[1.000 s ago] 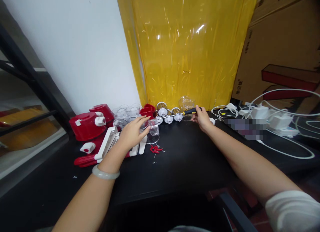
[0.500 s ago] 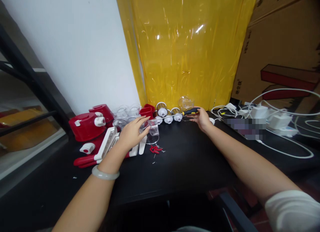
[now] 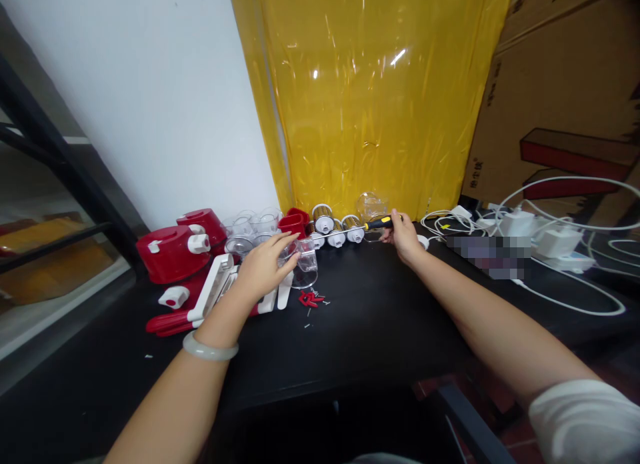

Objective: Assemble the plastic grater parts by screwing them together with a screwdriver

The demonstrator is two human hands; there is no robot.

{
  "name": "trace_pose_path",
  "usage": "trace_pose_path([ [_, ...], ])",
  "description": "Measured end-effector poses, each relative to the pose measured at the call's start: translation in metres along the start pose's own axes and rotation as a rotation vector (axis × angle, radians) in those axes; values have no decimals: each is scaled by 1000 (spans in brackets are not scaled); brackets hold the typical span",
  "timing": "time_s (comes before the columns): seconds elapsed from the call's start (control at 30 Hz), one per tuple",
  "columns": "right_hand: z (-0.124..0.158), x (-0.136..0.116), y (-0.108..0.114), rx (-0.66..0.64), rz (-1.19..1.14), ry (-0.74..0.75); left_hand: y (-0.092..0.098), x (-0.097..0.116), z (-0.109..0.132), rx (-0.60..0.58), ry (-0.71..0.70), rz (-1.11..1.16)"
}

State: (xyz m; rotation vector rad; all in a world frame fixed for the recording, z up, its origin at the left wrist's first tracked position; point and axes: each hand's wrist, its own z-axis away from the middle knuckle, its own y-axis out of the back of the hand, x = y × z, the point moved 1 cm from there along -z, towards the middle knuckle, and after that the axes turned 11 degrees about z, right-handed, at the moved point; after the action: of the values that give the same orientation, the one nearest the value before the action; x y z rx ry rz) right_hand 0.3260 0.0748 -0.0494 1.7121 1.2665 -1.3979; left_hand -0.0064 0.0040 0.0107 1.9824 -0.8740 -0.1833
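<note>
My right hand point(image 3: 404, 237) grips a screwdriver point(image 3: 383, 222) by its black and yellow handle. The long metal shaft points left, its tip close to the fingers of my left hand point(image 3: 267, 267). That hand holds a clear plastic container point(image 3: 306, 259) between thumb and fingers; part of it is hidden behind them. Just in front lie small red plastic pieces point(image 3: 309, 298) with several loose screws point(image 3: 307, 326). Behind the shaft are several white-capped grater drums point(image 3: 324, 219). White and red handle parts point(image 3: 217, 284) lie beside my left wrist.
Red housings point(image 3: 170, 254) are stacked at the left, with clear cups point(image 3: 243, 222) and red parts point(image 3: 294, 222) at the back. To the right are a tablet-like device point(image 3: 457, 247), white chargers point(image 3: 555, 241) and looping cables. A yellow sheet and a cardboard box point(image 3: 565, 104) stand behind.
My right hand's fingers have shifted and closed further round the screwdriver handle, which has turned a little. My left hand stays in place on the clear container.
</note>
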Motion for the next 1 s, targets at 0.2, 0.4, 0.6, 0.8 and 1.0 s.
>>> trace_pose_path([
  [0.2, 0, -2, 2, -49, -99, -99, 0, -1, 0, 1, -2, 4],
  [0.4, 2, -4, 0, -33, -91, -94, 0, 0, 0, -6, 6, 3],
  [0.6, 3, -4, 1, -38, -51, -58, 1, 1, 0, -6, 5, 6],
  [0.8, 2, -3, 1, -40, -26, -72, 0, 1, 0, -5, 8, -1],
  [1.0, 0, -1, 1, -60, -105, -98, 0, 0, 0, -4, 8, 0],
])
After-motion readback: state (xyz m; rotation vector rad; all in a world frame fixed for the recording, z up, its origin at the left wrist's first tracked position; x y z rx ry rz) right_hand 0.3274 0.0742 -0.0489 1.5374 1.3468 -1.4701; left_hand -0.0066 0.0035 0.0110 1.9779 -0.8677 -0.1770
